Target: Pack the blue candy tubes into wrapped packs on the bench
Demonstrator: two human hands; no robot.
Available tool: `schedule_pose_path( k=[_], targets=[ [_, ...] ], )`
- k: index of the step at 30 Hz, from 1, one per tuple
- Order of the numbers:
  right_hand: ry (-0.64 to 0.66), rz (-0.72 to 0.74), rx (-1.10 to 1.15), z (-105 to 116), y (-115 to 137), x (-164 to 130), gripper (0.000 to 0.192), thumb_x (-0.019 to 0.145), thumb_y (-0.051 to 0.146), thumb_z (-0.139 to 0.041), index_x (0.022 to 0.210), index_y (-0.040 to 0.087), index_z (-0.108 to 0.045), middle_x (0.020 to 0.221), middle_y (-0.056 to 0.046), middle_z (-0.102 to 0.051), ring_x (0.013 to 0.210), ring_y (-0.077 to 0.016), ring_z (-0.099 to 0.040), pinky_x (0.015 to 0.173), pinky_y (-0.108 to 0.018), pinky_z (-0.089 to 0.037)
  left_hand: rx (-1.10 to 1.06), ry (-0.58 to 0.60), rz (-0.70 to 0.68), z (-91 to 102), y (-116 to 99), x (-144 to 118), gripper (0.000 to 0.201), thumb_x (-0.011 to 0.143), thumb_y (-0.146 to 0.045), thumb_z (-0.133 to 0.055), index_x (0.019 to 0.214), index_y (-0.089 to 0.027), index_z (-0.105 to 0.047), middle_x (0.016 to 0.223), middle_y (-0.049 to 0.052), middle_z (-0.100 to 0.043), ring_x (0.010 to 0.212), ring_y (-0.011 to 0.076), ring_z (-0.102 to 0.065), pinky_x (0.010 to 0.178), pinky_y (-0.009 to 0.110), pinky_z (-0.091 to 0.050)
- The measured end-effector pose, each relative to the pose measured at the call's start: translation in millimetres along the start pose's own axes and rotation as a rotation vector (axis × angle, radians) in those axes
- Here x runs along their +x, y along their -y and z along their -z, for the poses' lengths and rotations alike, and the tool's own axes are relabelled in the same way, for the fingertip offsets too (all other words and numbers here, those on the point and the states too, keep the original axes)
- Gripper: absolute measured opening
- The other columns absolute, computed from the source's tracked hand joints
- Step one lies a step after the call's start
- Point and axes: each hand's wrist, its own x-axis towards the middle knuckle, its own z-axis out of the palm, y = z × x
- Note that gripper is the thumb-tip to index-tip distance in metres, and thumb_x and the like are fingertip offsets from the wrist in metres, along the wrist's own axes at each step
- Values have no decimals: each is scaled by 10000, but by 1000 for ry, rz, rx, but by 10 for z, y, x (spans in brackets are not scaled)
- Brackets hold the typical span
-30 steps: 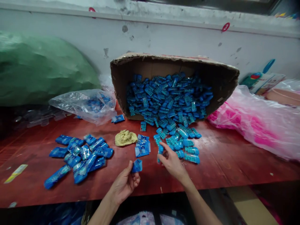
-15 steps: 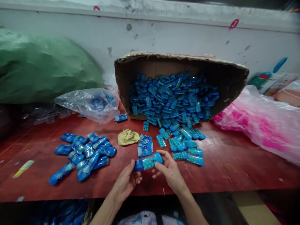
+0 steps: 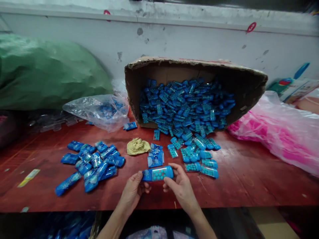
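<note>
Between both hands I hold a clear container of blue balls [image 3: 159,173] with a blue rounded cap, lying sideways. A blue printed sleeve [image 3: 147,175] covers or adjoins its left end; which one I cannot tell. My left hand [image 3: 136,189] pinches that sleeve between thumb and fingers. My right hand [image 3: 179,182] grips the capped end. Just beyond the hands lies a stack of blue printed cards [image 3: 156,159], beside a crumpled yellow cloth [image 3: 138,146]. To the left is a pile of blue-wrapped containers [image 3: 96,162]. Several unwrapped containers [image 3: 190,154] lie to the right.
A cardboard box [image 3: 251,96] on its side spills many containers onto the red table [image 3: 239,186]. Pink material in a clear plastic bag [image 3: 279,132] lies right. A clear bag [image 3: 97,109] and a large green sack [image 3: 54,73] are at left.
The held container has turned from slightly tilted to nearly level, with its capped end a little lower. Both hands keep their hold. The whole view has shifted slightly.
</note>
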Motion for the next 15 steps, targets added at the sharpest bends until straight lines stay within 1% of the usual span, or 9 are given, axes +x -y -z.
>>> schedule_pose_path(
  k=[4, 7, 9, 12, 14, 15],
  targets=[
    [-19, 32, -20, -8, -33, -22, 357, 730, 256, -624, 1028, 217, -432, 803, 17, -579, 539, -95, -553, 484, -223, -490, 48, -20, -85, -14, -31, -15, 302, 603, -404, -699, 621, -129, -575, 427, 24, -587, 409, 140, -548, 403, 226, -433],
    [-40, 43, -26, -43, -96, -60, 357, 733, 255, -621, 1028, 230, -421, 773, 28, -576, 525, -97, -546, 489, -228, -487, 58, -9, -99, -32, -38, -21, 295, 615, -396, -691, 598, -126, -575, 421, 21, -576, 410, 139, -546, 407, 227, -432],
    [-54, 54, -90, -73, -165, -92, 360, 743, 256, -609, 1045, 235, -413, 765, 25, -588, 539, -113, -559, 507, -243, -492, 57, -28, -97, -56, -32, -17, 286, 610, -382, -698, 600, -125, -573, 439, 13, -581, 415, 130, -545, 411, 219, -431],
    [-136, 166, -322, -106, -301, -126, 351, 744, 250, -610, 1052, 225, -446, 869, -28, -619, 727, -173, -608, 669, -300, -504, 6, -69, -48, -106, -19, 5, 267, 609, -353, -708, 691, -133, -581, 555, 15, -639, 480, 133, -581, 447, 220, -456],
    [-211, 245, -450, -119, -390, -133, 317, 746, 243, -606, 1033, 219, -474, 934, -56, -622, 838, -205, -605, 760, -326, -483, -53, -54, 14, -141, -11, 22, 264, 634, -339, -694, 775, -151, -575, 658, 28, -676, 563, 151, -618, 505, 244, -487],
    [-235, 265, -482, -125, -424, -133, 295, 753, 241, -595, 1025, 218, -481, 942, -63, -624, 853, -213, -606, 770, -332, -480, -82, -41, 46, -156, -8, 28, 257, 650, -331, -683, 800, -157, -569, 692, 34, -684, 603, 160, -630, 538, 258, -498]
  ],
)
